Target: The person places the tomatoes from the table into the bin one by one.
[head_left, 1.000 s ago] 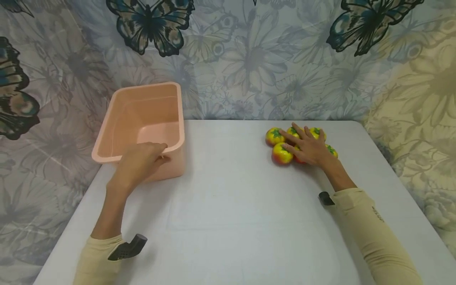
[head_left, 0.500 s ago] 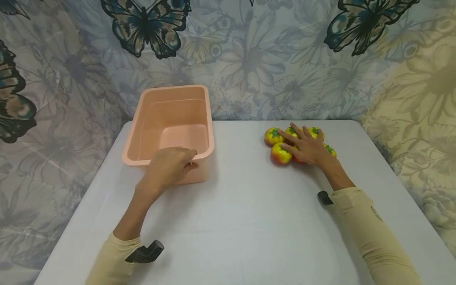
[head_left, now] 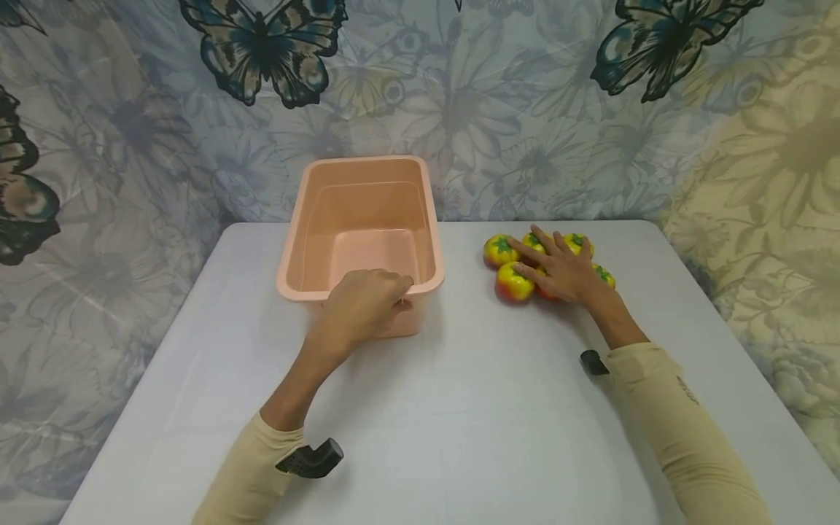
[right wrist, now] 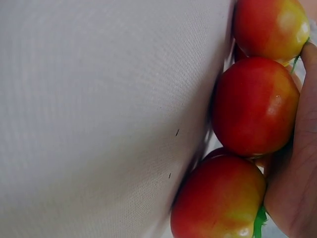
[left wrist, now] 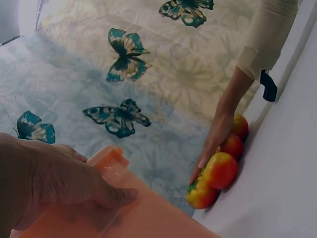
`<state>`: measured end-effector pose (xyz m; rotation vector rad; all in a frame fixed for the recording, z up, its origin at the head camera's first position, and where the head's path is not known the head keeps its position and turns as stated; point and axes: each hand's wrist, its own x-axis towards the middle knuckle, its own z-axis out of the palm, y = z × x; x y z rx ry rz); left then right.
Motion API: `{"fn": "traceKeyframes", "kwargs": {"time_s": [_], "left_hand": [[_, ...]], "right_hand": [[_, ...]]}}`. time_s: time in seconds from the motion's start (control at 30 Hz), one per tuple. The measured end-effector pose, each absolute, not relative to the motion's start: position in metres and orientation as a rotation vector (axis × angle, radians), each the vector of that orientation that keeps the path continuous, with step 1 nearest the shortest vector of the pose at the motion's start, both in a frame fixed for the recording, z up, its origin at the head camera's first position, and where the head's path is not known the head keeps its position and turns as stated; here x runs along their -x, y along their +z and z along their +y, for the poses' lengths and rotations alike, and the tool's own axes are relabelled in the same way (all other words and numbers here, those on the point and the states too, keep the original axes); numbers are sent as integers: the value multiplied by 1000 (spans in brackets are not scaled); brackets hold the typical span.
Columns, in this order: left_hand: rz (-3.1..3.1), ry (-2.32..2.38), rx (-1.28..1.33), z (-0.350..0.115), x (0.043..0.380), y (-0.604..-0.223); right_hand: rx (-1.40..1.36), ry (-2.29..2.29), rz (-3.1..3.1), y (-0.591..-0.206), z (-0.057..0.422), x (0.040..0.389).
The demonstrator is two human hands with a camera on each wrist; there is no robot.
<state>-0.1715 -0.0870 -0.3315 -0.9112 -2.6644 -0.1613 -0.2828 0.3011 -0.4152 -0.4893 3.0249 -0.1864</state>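
My left hand (head_left: 364, 306) grips the near rim of a peach-coloured plastic tub (head_left: 374, 189), fingers inside and thumb outside against the wall. The tub's visible floor holds nothing. To its right my right hand (head_left: 564, 273) rests with spread fingers over several red-and-yellow tomatoes (head_left: 515, 282) with green leafy caps, bunched in two rows. In the left wrist view the thumb (left wrist: 121, 197) presses on the tub's outside. The right wrist view shows tomatoes (right wrist: 255, 106) side by side under my palm, which partly hides the group.
Both hands work over a white table (head_left: 453, 423) with rounded back corners. Behind and beside it stands a flowered cloth backdrop (head_left: 472, 109) with butterflies. Black wrist devices (head_left: 311, 459) stick out from both sleeves.
My left hand has moved the tub rightward across the back of the table, closer to the tomatoes. My right hand has stayed on the tomatoes.
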Motion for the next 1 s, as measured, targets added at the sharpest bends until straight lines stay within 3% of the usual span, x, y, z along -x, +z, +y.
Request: {"fn": "traceKeyframes", "kwargs": {"time_s": [0.57, 1.0], "left_hand": [[-2696, -145, 964, -43, 181, -330], [-2657, -141, 1050, -48, 195, -330]], "right_hand": [[413, -123, 3015, -417, 302, 284], [410, -192, 2983, -415, 300, 287]]}}
